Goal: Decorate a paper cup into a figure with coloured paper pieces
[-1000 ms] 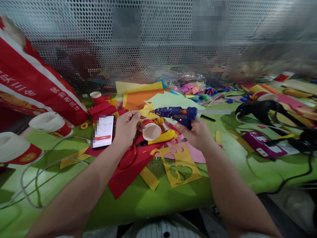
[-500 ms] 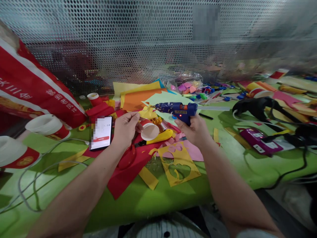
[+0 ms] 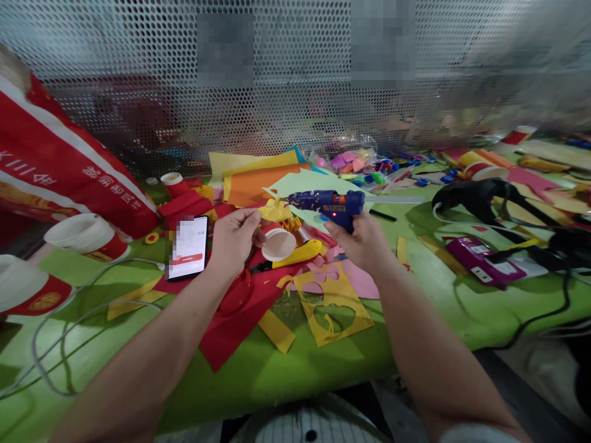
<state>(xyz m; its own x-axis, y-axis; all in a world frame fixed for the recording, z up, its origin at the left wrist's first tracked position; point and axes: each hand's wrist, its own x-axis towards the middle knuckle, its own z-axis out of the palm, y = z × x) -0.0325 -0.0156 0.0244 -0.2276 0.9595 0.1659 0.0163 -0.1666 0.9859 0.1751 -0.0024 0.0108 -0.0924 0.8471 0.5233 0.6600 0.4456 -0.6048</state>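
My right hand is wrapped round the handle of a blue glue gun, whose small red light is lit and whose nozzle points left. A clear glue stick sticks out of its back end. The nozzle tip is at a yellow paper piece, which my left hand pinches between thumb and fingers. Whether the tip touches the paper I cannot tell. Just below lies a red paper cup on its side, its pale round end facing me. A yellow utility knife rests beside it.
A phone lies left of my left hand, near a grey cable. Stacked paper cups and a big red bag stand at the left. Cut yellow paper lies in front. A purple device with black cords is at the right.
The glue gun and my right hand have shifted very slightly left in the picture, along with a small tilt of the camera. Both holds are the same.
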